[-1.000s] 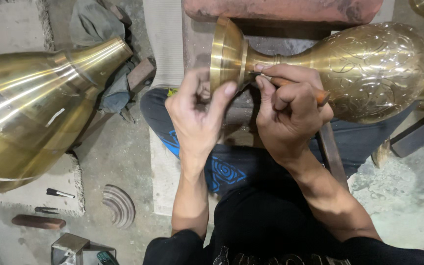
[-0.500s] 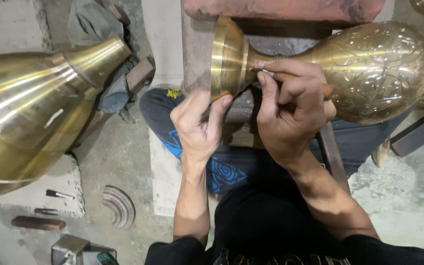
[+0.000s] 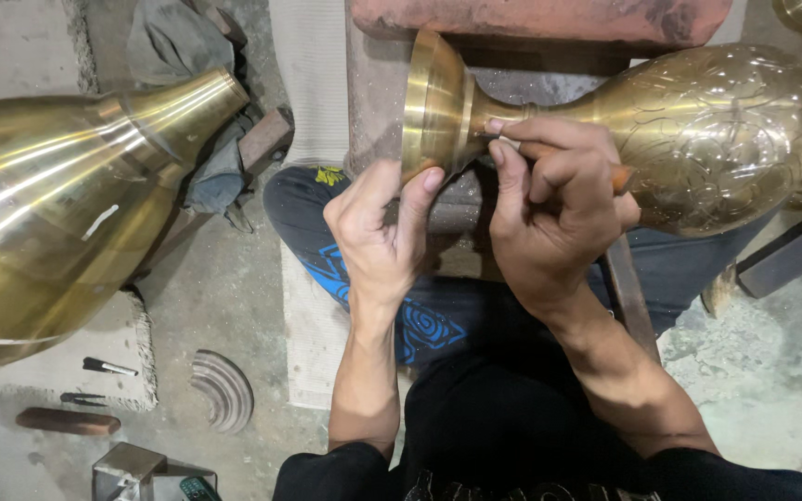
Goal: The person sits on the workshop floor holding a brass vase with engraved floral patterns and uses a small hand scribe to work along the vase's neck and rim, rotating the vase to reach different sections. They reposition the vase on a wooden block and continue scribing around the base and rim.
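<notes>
An engraved brass vase (image 3: 707, 130) lies on its side across my lap, its flared mouth (image 3: 433, 107) pointing left. My left hand (image 3: 378, 232) grips the lower rim of that mouth with thumb and fingers. My right hand (image 3: 549, 209) rests over the narrow neck, fingers closed around a small tool with a wooden handle (image 3: 622, 178). The tool's tip touches the neck just right of the mouth; most of the tool is hidden inside my fist.
A large plain brass vessel (image 3: 58, 204) lies at the left on a stone block (image 3: 95, 357). Small tools (image 3: 109, 367), a wooden piece (image 3: 67, 422) and a curved metal scrap (image 3: 225, 390) lie on the concrete floor. A reddish slab (image 3: 540, 19) sits behind the vase.
My left hand slid down from the neck to the lower rim of the mouth. My right hand shifted slightly left along the neck with the tool.
</notes>
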`<state>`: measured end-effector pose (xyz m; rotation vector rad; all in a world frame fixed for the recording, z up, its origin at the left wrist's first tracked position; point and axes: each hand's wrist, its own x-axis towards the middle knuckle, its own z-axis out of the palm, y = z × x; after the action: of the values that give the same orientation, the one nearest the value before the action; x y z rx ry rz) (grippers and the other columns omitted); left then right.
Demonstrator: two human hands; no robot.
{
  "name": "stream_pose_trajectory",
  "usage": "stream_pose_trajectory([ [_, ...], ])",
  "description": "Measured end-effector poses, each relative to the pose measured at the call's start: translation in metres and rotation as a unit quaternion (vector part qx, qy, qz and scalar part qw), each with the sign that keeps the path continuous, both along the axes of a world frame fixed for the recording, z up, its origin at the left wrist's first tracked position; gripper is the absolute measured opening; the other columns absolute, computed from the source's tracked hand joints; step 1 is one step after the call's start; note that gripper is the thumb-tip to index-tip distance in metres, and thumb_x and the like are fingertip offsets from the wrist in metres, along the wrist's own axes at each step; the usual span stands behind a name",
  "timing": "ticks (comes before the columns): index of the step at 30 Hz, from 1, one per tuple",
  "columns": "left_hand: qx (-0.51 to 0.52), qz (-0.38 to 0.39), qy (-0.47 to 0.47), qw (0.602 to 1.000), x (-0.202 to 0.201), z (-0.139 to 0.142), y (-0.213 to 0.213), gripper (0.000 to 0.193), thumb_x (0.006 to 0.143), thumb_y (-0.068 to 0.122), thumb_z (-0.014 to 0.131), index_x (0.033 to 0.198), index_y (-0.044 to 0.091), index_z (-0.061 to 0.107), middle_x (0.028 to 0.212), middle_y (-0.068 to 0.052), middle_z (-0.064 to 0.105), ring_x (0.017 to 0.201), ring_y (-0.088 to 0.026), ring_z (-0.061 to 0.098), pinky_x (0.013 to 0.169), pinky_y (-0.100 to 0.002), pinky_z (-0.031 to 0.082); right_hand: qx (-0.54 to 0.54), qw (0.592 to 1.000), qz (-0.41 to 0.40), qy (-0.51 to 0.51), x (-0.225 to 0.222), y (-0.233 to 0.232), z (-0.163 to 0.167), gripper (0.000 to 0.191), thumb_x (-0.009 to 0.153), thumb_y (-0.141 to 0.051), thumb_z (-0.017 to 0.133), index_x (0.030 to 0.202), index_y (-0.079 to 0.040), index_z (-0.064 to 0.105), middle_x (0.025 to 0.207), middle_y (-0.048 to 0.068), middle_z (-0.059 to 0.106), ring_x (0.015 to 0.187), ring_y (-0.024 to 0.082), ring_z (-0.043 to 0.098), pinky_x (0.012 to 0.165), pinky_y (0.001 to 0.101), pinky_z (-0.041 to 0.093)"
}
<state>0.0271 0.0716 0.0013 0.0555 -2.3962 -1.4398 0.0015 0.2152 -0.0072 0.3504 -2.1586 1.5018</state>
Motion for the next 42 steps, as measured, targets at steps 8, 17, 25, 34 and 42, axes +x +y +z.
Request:
stream_pose_trajectory([
  [8, 0.001, 0.036, -0.053, 0.998, -0.005, 0.010, 0.004, 0.016, 0.102, 0.011, 0.074, 0.094, 0.000, 0.066, 0.072, -0.012, 0.059, 0.060, -0.019, 0.055, 0.062, -0.030, 0.046, 0.020, 1.000, -0.010, 0.004, 0.001, -0.001, 0.001, 0.041, 0.103, 0.012, 0.078, 0.088, -0.004, 0.043, 0.110, 0.016, 0.072, 0.091, 0.017, 0.072, 0.076, 0.0234, 0.059],
  [17, -0.005, -0.029, 0.023, 0.999, 0.008, -0.019, -0.006, 0.012, 0.102, 0.011, 0.071, 0.102, -0.001, 0.068, 0.087, -0.012, 0.066, 0.075, -0.023, 0.065, 0.066, -0.028, 0.050, -0.002, 1.000, -0.018, -0.012, 0.001, -0.003, 0.001, 0.041, 0.106, 0.010, 0.077, 0.091, -0.004, 0.042, 0.111, 0.015, 0.071, 0.093, 0.017, 0.074, 0.076, 0.0229, 0.059],
  [25, 0.011, -0.007, 0.009, 1.000, 0.005, -0.015, -0.003, 0.013, 0.100, 0.011, 0.073, 0.098, -0.001, 0.070, 0.078, -0.011, 0.062, 0.067, -0.021, 0.062, 0.062, -0.029, 0.047, 0.013, 1.000, -0.001, 0.002, -0.001, -0.001, 0.004, 0.042, 0.100, 0.014, 0.077, 0.085, -0.003, 0.041, 0.111, 0.017, 0.071, 0.090, 0.020, 0.076, 0.072, 0.0243, 0.060],
  [34, 0.014, 0.040, -0.079, 0.996, -0.006, 0.018, 0.004, 0.024, 0.102, 0.012, 0.072, 0.086, -0.002, 0.062, 0.066, -0.010, 0.050, 0.059, -0.015, 0.044, 0.058, -0.029, 0.040, 0.045, 0.999, -0.007, 0.018, 0.001, 0.002, -0.004, 0.044, 0.103, 0.010, 0.080, 0.088, -0.005, 0.042, 0.112, 0.014, 0.073, 0.087, 0.017, 0.070, 0.072, 0.0246, 0.055],
  [42, 0.032, 0.004, 0.005, 0.999, 0.000, -0.003, 0.002, 0.015, 0.103, 0.014, 0.070, 0.105, 0.000, 0.067, 0.083, -0.010, 0.067, 0.073, -0.018, 0.065, 0.070, -0.031, 0.051, 0.000, 1.000, -0.013, -0.005, -0.001, -0.004, 0.001, 0.040, 0.104, 0.011, 0.077, 0.091, -0.003, 0.042, 0.109, 0.015, 0.071, 0.091, 0.018, 0.074, 0.076, 0.0234, 0.060],
])
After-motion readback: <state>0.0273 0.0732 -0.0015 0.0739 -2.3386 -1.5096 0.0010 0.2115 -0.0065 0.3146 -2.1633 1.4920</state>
